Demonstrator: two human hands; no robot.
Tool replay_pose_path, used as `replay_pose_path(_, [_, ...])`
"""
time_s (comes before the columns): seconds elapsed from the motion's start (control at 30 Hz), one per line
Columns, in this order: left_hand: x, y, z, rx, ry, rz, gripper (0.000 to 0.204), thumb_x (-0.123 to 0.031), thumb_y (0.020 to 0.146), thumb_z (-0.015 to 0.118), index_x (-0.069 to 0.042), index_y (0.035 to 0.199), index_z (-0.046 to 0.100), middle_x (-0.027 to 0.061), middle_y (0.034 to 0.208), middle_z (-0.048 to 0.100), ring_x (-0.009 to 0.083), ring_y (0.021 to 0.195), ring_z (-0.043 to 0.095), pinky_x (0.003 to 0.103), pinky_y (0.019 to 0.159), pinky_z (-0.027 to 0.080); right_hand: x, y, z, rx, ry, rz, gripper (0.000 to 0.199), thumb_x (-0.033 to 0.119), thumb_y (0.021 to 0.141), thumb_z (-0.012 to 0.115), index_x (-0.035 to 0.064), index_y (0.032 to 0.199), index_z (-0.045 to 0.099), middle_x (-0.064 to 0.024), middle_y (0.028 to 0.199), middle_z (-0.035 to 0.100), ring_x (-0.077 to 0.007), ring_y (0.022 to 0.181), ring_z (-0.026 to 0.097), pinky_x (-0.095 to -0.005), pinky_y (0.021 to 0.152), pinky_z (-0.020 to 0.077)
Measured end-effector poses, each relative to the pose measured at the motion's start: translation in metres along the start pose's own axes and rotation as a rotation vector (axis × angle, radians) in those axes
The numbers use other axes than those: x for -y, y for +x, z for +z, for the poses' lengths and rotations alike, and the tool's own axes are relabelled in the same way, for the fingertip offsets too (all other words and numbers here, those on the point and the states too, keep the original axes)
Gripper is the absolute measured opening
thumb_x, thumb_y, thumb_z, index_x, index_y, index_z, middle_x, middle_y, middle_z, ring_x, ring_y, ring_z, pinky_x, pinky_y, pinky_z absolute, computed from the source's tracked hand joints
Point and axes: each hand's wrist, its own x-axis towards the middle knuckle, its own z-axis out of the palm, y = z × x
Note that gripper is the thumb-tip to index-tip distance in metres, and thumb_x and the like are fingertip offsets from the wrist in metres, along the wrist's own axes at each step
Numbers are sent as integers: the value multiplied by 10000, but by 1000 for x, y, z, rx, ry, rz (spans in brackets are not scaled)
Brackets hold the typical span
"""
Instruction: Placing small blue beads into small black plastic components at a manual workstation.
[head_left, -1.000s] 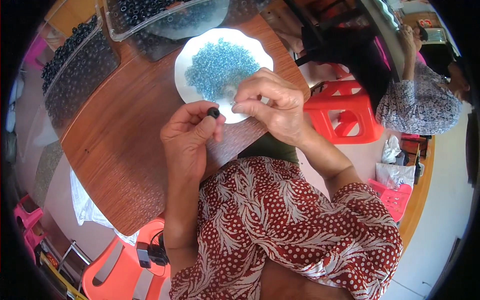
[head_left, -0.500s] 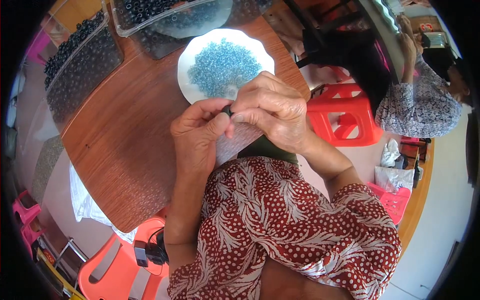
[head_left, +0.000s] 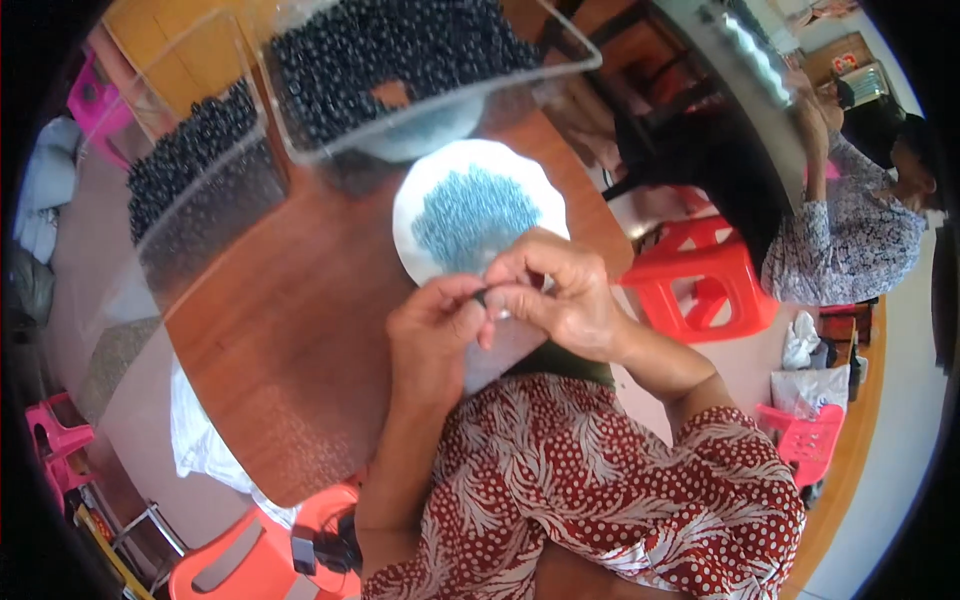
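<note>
Above the table's near edge, a small round black piece (head_left: 481, 297) sits between my two hands. My left hand (head_left: 430, 330) pinches it between thumb and index finger. The right hand's (head_left: 565, 300) thumb and index finger are closed together right against the piece; what lies between those fingertips is too small to make out. Just beyond my hands stands a white scalloped plate (head_left: 556, 215) holding a heap of tiny clear-blue pieces (head_left: 470, 210).
Two clear plastic bins stand at the far side of the wooden table (head_left: 290, 370): a wide bin (head_left: 440, 106) of black pieces and another bin (head_left: 215, 210) to its left. A red stool (head_left: 700, 280) is at right; a person (head_left: 840, 240) sits beyond it.
The view has shifted, so the table, plate and hands appear lower and more of the bins shows. Both hands keep their pinch at the black piece.
</note>
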Motion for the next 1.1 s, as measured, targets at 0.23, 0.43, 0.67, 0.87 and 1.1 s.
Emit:
replay_pose_path(0.23, [-25,-1,-2,21,-183,-58,138,-15,818,598,34,937,548,96,768,595,133,615,547,246,554,454,32,52,-34,0,-87,-81,93,10,761,664,-10,842,625,-31,781,595,-90,694,544,-227,632,432])
replay_pose_path(0.43, [-21,6,-13,129,-232,-79,235,-98,797,653,40,939,527,108,755,572,164,594,527,281,535,435,40,171,-58,16,-343,-276,68,12,741,633,-27,795,617,-46,750,619,-91,706,558,-234,662,457])
replay_pose_path(0.67, [-22,10,-17,123,-316,-115,200,-77,788,659,55,900,558,128,775,595,159,644,546,263,597,450,-35,284,-48,296,-819,-295,135,15,653,667,24,787,656,-108,738,647,-214,713,631,-316,653,488])
replay_pose_path(0.87, [-23,8,-21,89,-343,-136,178,-51,794,643,59,905,557,134,803,596,155,669,545,258,606,452,-64,307,-24,424,-986,-406,193,40,645,643,66,833,675,-123,791,652,-290,772,626,-368,686,489])
replay_pose_path(1.1, [-26,7,-20,59,-268,-149,247,-110,785,668,55,900,526,136,741,568,171,626,531,291,537,444,-81,305,-4,488,-1152,-462,129,109,655,628,85,775,668,-137,740,631,-320,750,612,-397,651,483])
